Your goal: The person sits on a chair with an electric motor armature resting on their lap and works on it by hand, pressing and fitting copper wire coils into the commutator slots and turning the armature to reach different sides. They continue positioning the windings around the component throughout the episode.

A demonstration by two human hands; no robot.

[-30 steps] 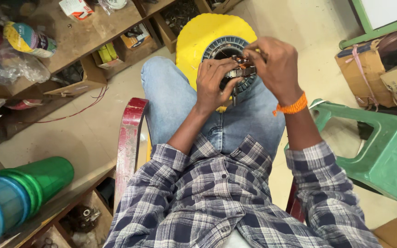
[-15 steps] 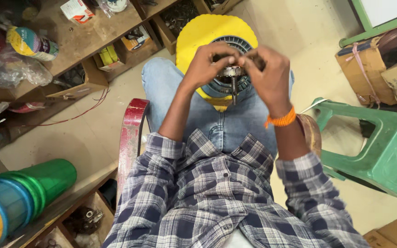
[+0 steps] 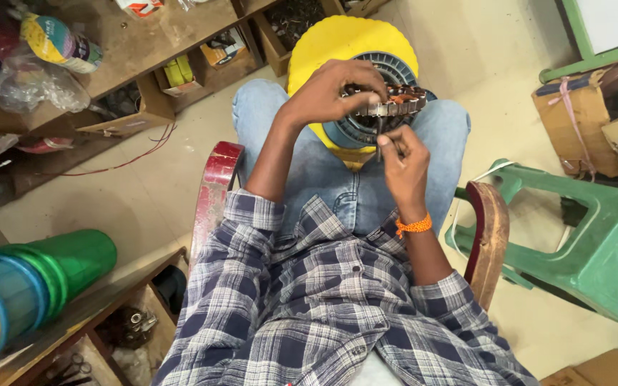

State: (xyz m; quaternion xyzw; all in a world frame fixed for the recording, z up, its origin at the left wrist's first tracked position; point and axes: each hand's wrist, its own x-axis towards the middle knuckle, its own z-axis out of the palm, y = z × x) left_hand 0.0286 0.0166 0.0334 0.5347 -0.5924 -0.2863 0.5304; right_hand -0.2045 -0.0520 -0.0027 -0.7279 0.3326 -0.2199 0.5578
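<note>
Ribbed grey metal stator point(image 3: 393, 106) with coppery windings; smooth matt yellow plastic stool point(image 3: 337, 43); glossy red wooden chair arm point(image 3: 216, 187); soft checked cloth shirt point(image 3: 323, 300).

Soft, even daylight fills the scene, brightest on the pale floor point(image 3: 466, 43) beyond the yellow stool point(image 3: 323, 50). Shadows are faint and diffuse, deepest in the wooden shelf point(image 3: 109, 43) left of the stool. No harsh glare shows. Focus is sharp at the stool; wide-angle distortion bends the edges, where the green tubs point(image 3: 30, 286) look stretched and slightly soft.
</note>
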